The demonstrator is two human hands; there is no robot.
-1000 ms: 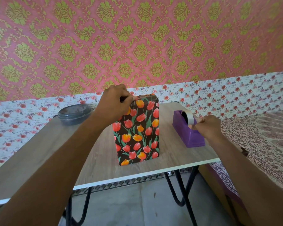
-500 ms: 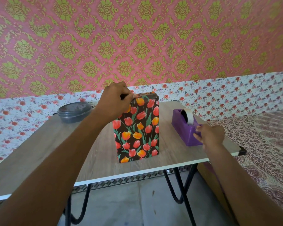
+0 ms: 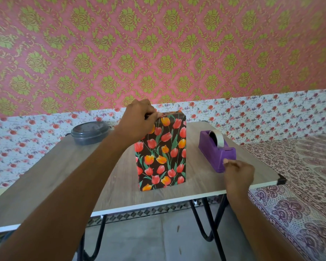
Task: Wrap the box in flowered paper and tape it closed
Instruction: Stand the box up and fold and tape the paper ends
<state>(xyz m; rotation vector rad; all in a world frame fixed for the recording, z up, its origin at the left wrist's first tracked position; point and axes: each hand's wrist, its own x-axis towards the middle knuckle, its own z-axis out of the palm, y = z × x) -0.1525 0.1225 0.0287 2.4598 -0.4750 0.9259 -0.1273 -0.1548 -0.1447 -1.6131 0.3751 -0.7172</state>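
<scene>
Our left hand (image 3: 137, 119) keeps its grip closed at the top left edge of the box (image 3: 162, 153), fingers curled and thumb pinching the folded flowered paper (image 3: 174, 127) there. Our right hand (image 3: 238, 173) is curled as in a pinch just at the near end of the purple tape dispenser (image 3: 213, 153); we cannot tell whether its grip has a strip of tape. A second ago that hand was up at the tape roll (image 3: 219, 139), and it has since drawn back toward the near edge of the desk (image 3: 64, 166). The box has not moved. It stands upright mid-desk, its near face smoothly covered in red and orange tulips on black, with the dispenser beside it toward the right edge.
</scene>
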